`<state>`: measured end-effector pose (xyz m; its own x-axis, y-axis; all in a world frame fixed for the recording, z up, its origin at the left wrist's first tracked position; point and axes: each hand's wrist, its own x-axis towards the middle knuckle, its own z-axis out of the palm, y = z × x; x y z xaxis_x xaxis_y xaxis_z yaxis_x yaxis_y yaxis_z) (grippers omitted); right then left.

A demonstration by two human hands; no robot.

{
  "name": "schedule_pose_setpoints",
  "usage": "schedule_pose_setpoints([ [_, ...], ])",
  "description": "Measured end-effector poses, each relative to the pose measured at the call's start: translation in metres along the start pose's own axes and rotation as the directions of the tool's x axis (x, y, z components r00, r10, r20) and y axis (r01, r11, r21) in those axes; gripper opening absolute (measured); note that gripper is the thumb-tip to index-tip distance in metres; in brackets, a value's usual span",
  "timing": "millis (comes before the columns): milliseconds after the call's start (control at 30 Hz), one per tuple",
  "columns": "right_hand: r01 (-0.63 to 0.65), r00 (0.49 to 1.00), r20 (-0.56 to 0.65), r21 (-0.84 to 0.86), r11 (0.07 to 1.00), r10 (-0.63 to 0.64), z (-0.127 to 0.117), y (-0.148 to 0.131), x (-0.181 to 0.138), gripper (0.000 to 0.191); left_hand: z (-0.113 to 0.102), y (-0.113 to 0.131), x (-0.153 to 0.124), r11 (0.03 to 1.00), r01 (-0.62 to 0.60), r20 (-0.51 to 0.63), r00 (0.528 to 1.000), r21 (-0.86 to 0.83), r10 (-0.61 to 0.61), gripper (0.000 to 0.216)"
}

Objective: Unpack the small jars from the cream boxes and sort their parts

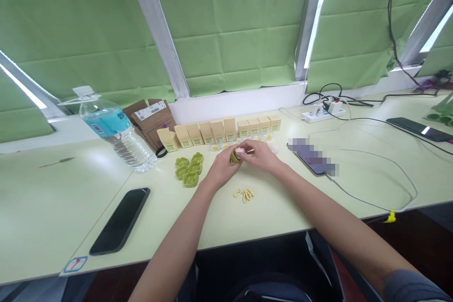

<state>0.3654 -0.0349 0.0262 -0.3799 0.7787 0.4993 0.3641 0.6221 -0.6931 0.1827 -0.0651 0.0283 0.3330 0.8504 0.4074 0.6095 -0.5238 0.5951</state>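
Note:
My left hand (223, 166) is closed around a small olive-green silicone case (234, 155) above the middle of the table. At that case's opening, my right hand (261, 155) pinches a small whitish object (240, 150), mostly covered by the fingers. Whether the white piece sits inside the case or only touches it, I cannot tell. Several similar green cases (190, 180) lie in a cluster left of my hands. Nearer to me is a little pile of pale yellow loops (246, 196), which look like clips.
Small beige boxes (206, 133) stand in a row behind my hands, clear pieces before them. A water bottle (122, 134) and a cardboard box (155, 122) are at left. One phone (120, 222) lies front left, another phone (311, 158), cabled, at right. A power strip (323, 113) sits behind.

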Motion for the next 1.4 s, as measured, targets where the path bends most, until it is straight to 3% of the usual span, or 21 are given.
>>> schedule_pose_setpoints([
  [333, 0.061, 0.995, -0.080, -0.057, 0.997, -0.066, -0.006, 0.005, 0.002, 0.018, 0.001, -0.006, 0.001, 0.994, 0.087, -0.049, 0.995, 0.063, -0.084, 0.048],
  [600, -0.034, 0.970, -0.240, -0.212, 0.977, -0.019, -0.033, 0.023, 0.008, 0.023, 0.001, -0.006, 0.000, 0.985, 0.128, -0.039, 0.992, 0.119, -0.124, 0.051],
  [900, -0.304, 0.937, -0.277, -0.353, 0.885, 0.211, -0.055, 0.042, 0.007, 0.029, 0.000, -0.004, 0.000, 0.979, 0.151, -0.024, 0.989, 0.135, -0.149, 0.052],
  [1167, -0.394, 0.918, -0.255, -0.488, 0.779, 0.305, -0.062, 0.059, 0.007, 0.034, 0.001, -0.004, 0.000, 0.978, 0.160, -0.006, 0.987, 0.136, -0.161, 0.052],
  [1400, -0.462, 0.887, -0.228, -0.433, 0.774, 0.402, -0.063, 0.069, 0.004, 0.032, 0.000, -0.003, 0.000, 0.980, 0.154, -0.007, 0.988, 0.124, -0.154, 0.053],
])
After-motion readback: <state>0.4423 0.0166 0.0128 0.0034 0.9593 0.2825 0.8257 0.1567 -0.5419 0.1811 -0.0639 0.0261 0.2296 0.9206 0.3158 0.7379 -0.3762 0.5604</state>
